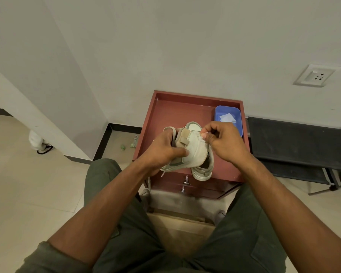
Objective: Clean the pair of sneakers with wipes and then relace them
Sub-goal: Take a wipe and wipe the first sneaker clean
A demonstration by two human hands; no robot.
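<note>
A white and beige sneaker [195, 148] is held up over the red cabinet top [177, 113]. My left hand [163, 148] grips it from the left, thumb across its side. My right hand [222, 140] pinches something small and white at the sneaker's upper edge, likely a lace end. The second sneaker [203, 172] lies on the cabinet top under the first, mostly hidden. A lace [149, 180] hangs down below my left hand. A blue tray [227, 111] with white wipes [227, 117] sits at the cabinet's back right.
The cabinet has raised edges and drawers with metal handles [186, 181] facing me. A black folding stand [299, 142] is to the right. Small green scraps [123, 147] lie on the floor to the left. A wall socket [314, 75] is on the wall.
</note>
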